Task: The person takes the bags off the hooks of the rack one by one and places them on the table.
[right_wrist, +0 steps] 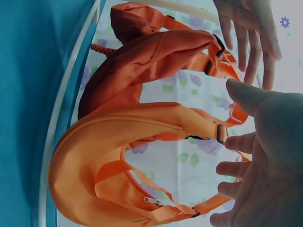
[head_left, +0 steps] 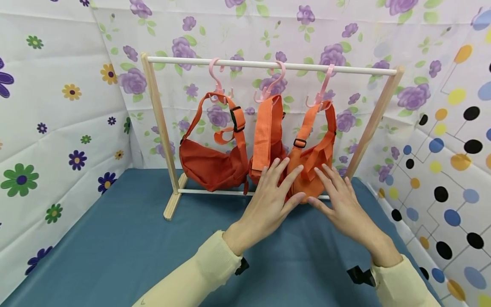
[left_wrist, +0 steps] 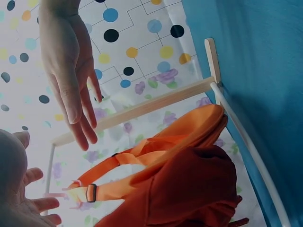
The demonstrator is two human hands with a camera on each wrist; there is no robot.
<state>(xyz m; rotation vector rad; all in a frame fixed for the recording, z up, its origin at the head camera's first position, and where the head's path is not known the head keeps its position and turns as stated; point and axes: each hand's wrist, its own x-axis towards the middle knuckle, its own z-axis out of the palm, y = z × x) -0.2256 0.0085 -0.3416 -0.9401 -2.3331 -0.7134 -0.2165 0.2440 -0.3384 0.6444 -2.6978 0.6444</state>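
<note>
Three bags hang by their straps from pink hooks on a small rack. The left one is a dark red-orange shoulder bag (head_left: pixel 215 166). Beside it hangs a second red-orange bag (head_left: pixel 262 140), turned edge-on with its wide strap facing forward. At the right is a lighter orange bag (head_left: pixel 312 164), whose zipper pull shows in the right wrist view. My left hand (head_left: pixel 266 202) is held out with spread fingers before the middle bag, overlapping its lower part. My right hand (head_left: pixel 343 207), fingers also spread, is in front of the right bag's lower edge. Neither hand holds anything.
The rack has a white top rail (head_left: pixel 249 65), a lower white bar (head_left: pixel 211 192) and wooden side posts (head_left: pixel 159 115). It stands on a blue cloth (head_left: pixel 115 238). Flowered sheeting (head_left: pixel 245 25) hangs close behind, with a dotted sheet (head_left: pixel 452 170) at the right.
</note>
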